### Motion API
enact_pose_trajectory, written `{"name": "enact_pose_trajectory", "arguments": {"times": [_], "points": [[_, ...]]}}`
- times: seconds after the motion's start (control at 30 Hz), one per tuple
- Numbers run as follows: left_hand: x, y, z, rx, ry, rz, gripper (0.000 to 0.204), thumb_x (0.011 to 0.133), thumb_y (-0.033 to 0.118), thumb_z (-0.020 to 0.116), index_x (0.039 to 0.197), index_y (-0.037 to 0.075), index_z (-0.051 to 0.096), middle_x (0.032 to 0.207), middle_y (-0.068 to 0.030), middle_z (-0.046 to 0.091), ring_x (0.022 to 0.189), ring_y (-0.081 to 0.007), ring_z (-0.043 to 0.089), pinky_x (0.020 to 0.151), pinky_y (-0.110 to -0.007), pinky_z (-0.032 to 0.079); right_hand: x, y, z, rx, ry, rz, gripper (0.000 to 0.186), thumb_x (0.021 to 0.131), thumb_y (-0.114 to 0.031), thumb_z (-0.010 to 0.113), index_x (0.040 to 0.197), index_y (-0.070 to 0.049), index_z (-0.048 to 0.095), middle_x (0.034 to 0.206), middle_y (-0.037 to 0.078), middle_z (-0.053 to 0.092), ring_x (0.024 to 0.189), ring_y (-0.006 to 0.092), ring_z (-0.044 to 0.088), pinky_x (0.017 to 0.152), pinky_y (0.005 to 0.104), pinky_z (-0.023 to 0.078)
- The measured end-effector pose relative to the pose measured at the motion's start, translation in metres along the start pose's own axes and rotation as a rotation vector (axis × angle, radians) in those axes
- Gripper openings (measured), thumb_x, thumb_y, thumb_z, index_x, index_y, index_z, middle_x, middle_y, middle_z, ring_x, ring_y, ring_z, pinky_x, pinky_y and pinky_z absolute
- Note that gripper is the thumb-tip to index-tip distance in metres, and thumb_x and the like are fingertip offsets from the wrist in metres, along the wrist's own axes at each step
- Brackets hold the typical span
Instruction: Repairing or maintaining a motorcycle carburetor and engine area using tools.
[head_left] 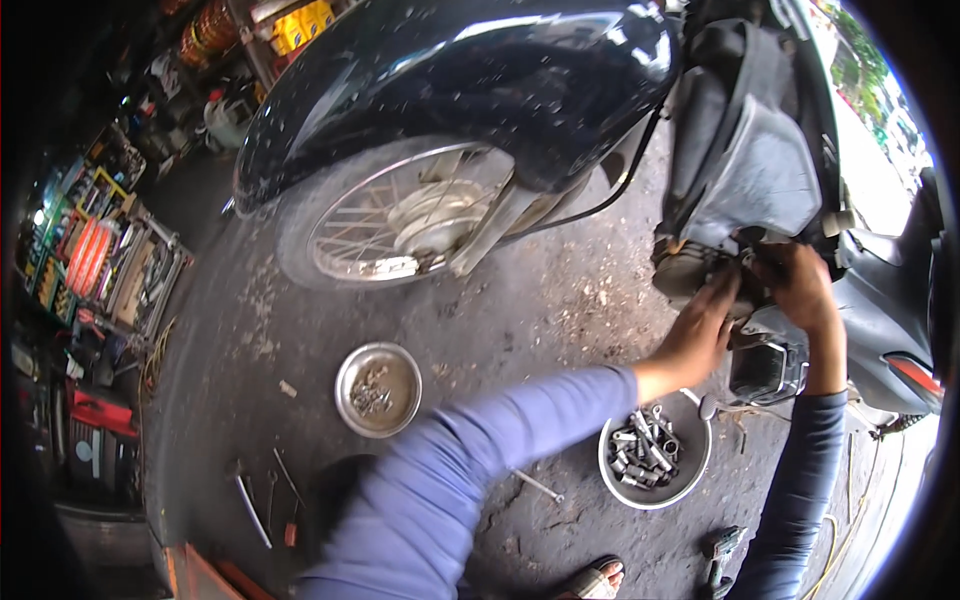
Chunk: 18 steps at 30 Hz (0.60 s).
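Note:
My left hand reaches up into the engine area of a dark motorbike, its fingers closed against a part I cannot make out. Beside it my right hand is bent at the knuckles, fingertips closed on something small and dark beneath the grey plastic body panel. The fingertips of both hands are partly hidden among the parts. Below them is a black housing. Under my left forearm, a metal bowl holds several sockets and spanners.
A black front fender with a spoked wheel is at the top. A steel dish of small parts, loose spanners and a power tool lie on the concrete floor. A cluttered tool cart stands left.

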<state>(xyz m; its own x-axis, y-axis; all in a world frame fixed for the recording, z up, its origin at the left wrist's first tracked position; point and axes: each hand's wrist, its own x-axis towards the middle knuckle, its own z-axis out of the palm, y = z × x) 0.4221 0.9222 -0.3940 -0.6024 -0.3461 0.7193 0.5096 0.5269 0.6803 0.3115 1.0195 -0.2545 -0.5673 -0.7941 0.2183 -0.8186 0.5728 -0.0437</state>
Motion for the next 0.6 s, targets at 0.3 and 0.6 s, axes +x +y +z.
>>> {"name": "enact_pose_trajectory", "arguments": {"times": [0.3,0.6], "points": [[-0.163,-0.038,-0.380,0.554,-0.909,-0.595,0.030,0.088,0.032,0.062,0.092,0.003,0.064,0.075,-0.0173,0.062,0.070,-0.0333,0.062,0.061,-0.042,0.047,0.001,-0.013,0.009,-0.104,-0.023,0.028,0.027,0.085,-0.022,0.061,0.101,-0.002,0.068,0.087,0.021,0.066,0.082,0.0373,0.063,0.071,0.0420,0.048],[-0.221,-0.020,-0.335,0.322,-1.561,-0.506,0.020,0.079,0.016,0.067,0.096,0.006,0.067,0.086,-0.0133,0.067,0.083,-0.0328,0.066,0.073,-0.044,0.051,-0.134,-0.040,0.067,0.044,0.152,-0.475,0.008,0.077,-0.009,0.064,0.080,-0.006,0.057,0.076,0.009,0.058,0.069,0.0271,0.060,0.061,0.0394,0.048]]}}
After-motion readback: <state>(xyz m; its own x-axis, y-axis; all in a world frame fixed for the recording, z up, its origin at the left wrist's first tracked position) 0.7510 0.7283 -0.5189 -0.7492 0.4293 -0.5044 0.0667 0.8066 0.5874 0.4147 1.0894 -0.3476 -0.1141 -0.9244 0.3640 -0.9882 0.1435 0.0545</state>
